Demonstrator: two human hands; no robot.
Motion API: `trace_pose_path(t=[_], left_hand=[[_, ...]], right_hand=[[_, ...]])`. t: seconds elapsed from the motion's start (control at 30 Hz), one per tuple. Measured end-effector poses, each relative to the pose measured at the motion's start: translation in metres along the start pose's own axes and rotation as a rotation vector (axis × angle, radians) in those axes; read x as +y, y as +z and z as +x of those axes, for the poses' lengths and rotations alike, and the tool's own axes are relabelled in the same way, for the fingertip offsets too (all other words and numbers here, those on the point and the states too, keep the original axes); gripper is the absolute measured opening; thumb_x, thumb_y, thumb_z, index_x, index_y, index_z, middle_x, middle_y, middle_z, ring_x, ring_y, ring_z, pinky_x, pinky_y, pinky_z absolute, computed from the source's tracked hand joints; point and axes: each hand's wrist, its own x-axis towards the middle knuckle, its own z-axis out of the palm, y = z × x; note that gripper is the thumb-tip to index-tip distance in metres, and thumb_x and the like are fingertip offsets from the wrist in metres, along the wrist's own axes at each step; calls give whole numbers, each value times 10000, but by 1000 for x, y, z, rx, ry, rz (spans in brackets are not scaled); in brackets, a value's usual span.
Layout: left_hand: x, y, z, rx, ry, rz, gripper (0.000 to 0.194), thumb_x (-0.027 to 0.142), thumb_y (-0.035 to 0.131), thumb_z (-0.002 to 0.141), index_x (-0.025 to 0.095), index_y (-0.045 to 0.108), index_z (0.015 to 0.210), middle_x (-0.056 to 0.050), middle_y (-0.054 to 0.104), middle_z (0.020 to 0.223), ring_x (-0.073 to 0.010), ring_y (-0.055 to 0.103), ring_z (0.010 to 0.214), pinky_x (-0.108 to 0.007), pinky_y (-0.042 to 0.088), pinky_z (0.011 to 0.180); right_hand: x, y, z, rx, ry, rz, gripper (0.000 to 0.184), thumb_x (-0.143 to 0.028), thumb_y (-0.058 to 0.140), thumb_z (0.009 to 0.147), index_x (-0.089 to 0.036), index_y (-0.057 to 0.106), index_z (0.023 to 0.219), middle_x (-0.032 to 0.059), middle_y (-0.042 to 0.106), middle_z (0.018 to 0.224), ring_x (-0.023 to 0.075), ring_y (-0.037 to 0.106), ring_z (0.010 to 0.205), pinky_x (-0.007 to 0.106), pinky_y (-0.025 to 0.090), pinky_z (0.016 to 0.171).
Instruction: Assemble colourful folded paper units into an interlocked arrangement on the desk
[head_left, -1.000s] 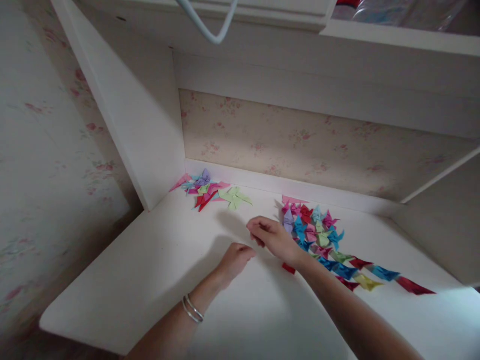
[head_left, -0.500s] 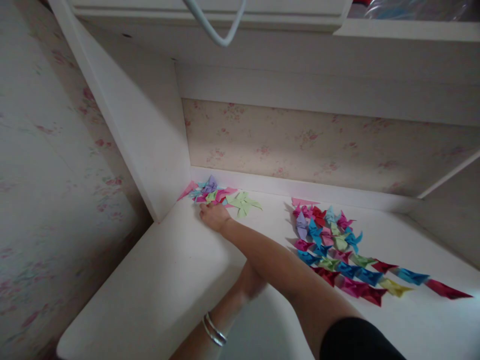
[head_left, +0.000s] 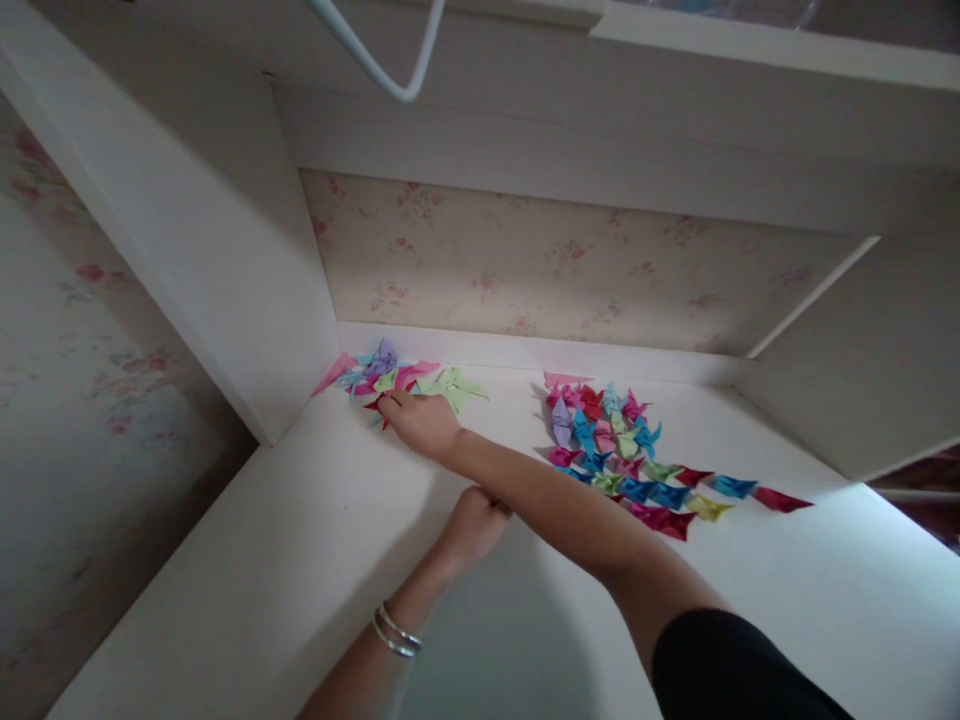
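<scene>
My right hand (head_left: pixel 421 422) reaches across to the far left corner of the white desk (head_left: pixel 247 580). Its fingertips are pinched on a red folded paper piece (head_left: pixel 374 405) at the near edge of a small pile of coloured folded papers (head_left: pixel 409 375). My left hand (head_left: pixel 471 522), with bangles on its wrist, rests curled on the desk under my right forearm. Its fingers are closed and whatever is in them is hidden. A larger spread of folded paper pieces (head_left: pixel 622 450) lies to the right in rows, trailing off toward the right.
A white side panel (head_left: pixel 225 250) closes the desk's left side and floral wallpaper (head_left: pixel 540 260) backs it. A white shelf (head_left: pixel 600 60) hangs overhead, with a pale cord loop (head_left: pixel 375 70) dangling from it. Another white panel (head_left: pixel 862 350) stands at right.
My right hand left the middle of the desk and reached to the left pile, where it now pinches a red piece. My left hand stayed put. The view shifted rightward.
</scene>
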Motion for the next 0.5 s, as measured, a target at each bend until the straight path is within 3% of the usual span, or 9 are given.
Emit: trace_pose_path(t=[0.07, 0.17, 0.3, 0.4, 0.5], left_hand=[[-3, 0, 1, -2, -32, 53, 231, 288, 504, 774, 145, 685, 760, -31, 686, 761, -225, 602, 835, -322, 460, 752], [-1, 1, 0, 0, -93, 139, 306, 360, 501, 774, 160, 545, 548, 36, 466, 516, -144, 470, 594, -247, 340, 564], [8, 1, -3, 4, -151, 187, 399, 421, 502, 774, 196, 327, 496, 65, 224, 502, -95, 278, 515, -247, 178, 506], [15, 1, -5, 5, -176, 185, 429, 474, 504, 773, 207, 278, 524, 63, 193, 529, -97, 249, 525, -254, 158, 507], [17, 2, -6, 25, -179, 180, 447, 506, 505, 774, 211, 261, 542, 61, 185, 542, -101, 245, 534, -258, 155, 511]], right_hand=[[9, -11, -31, 43, 86, 110, 321, -291, 240, 1012, -208, 496, 1185, 82, 609, 1119, 185, 615, 912, 307, 485, 728], [29, -23, -90, 161, 217, 371, 297, -349, 312, 999, -203, 543, 1114, 56, 646, 1041, 154, 621, 892, 272, 463, 776], [62, -30, -185, 203, 445, 779, 278, -401, 405, 955, -193, 581, 1006, 4, 635, 753, 102, 579, 558, 214, 443, 560], [91, -30, -264, 270, 643, 852, 307, -454, 495, 897, -180, 609, 973, 3, 590, 663, 111, 531, 519, 222, 414, 493], [123, -31, -342, 418, 874, 870, 360, -493, 553, 850, -162, 614, 978, 2, 557, 623, 112, 487, 497, 221, 369, 437]])
